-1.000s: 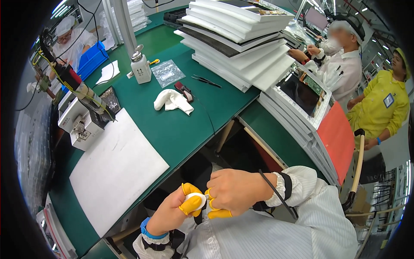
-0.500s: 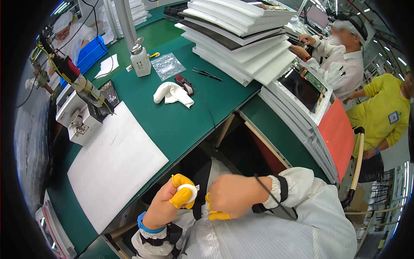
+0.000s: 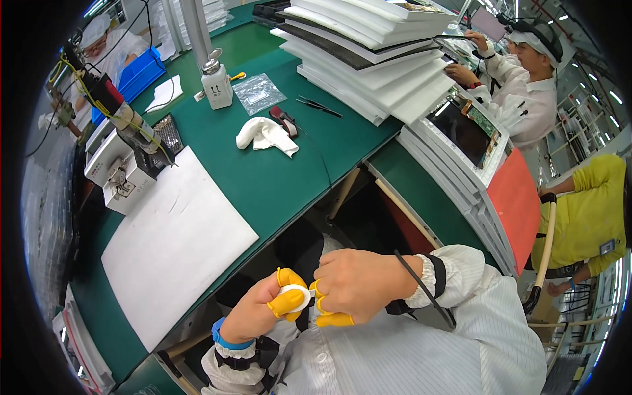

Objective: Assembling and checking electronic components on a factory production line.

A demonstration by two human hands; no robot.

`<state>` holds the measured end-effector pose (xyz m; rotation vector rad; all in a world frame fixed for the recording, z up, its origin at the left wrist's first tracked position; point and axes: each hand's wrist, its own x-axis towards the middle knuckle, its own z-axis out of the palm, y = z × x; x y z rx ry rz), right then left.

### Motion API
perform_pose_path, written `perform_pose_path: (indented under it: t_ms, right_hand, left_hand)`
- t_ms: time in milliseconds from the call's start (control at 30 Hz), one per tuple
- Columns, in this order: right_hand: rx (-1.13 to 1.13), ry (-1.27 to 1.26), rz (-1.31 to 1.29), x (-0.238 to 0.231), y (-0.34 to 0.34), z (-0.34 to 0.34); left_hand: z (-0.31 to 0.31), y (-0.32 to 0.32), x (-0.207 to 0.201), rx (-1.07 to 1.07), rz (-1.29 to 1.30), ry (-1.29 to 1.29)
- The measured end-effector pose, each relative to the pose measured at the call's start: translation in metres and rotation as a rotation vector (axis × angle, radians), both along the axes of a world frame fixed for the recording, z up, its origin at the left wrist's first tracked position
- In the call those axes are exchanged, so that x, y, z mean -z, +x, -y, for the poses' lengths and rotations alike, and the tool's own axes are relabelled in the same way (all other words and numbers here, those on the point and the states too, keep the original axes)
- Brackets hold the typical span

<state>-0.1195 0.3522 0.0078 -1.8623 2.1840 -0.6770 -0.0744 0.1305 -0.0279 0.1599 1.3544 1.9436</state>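
Note:
My left hand (image 3: pixel 258 307), with yellow finger cots on its fingers, grips a small white roll of tape (image 3: pixel 305 299) between thumb and fingers. From the right, my right hand (image 3: pixel 363 282) meets the roll, its cot-covered fingertips pinched at the tape's short loose end. Both hands are in front of my body, just off the near edge of the green table (image 3: pixel 217 148). A dark cord runs over my right wrist. Part of the roll is hidden behind the left fingers.
On the table are a white mat (image 3: pixel 178 243), a white cloth (image 3: pixel 266 136), tweezers (image 3: pixel 319 106), a pump bottle (image 3: pixel 216 85) and a clear bag (image 3: pixel 257 93). White foam sheets (image 3: pixel 368 72) are stacked behind; panels (image 3: pixel 461 135) stand at right. Other people work nearby.
My right hand has moved left and slightly up to the tape roll, and its fingertips now meet the loose end. At the right, the person in yellow has shifted.

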Motion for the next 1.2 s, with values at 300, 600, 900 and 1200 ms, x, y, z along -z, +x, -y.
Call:
perform_pose_path:
  t_ms: [300,600,900,1200]
  right_hand:
    - [-0.012,0.050,0.044,0.003,0.006,0.003]
    - [-0.027,0.164,0.185,0.003,0.013,0.007]
    - [0.160,-0.226,0.376,0.024,0.025,0.012]
    - [0.056,-0.191,0.550,0.029,0.030,0.022]
  left_hand:
    - [0.000,0.001,0.006,0.013,0.002,0.006]
    - [-0.010,0.004,0.015,-0.013,-0.142,0.006]
    - [-0.030,0.026,0.028,-0.389,-0.237,0.101]
    - [-0.033,0.033,0.024,-0.527,-0.396,-0.070]
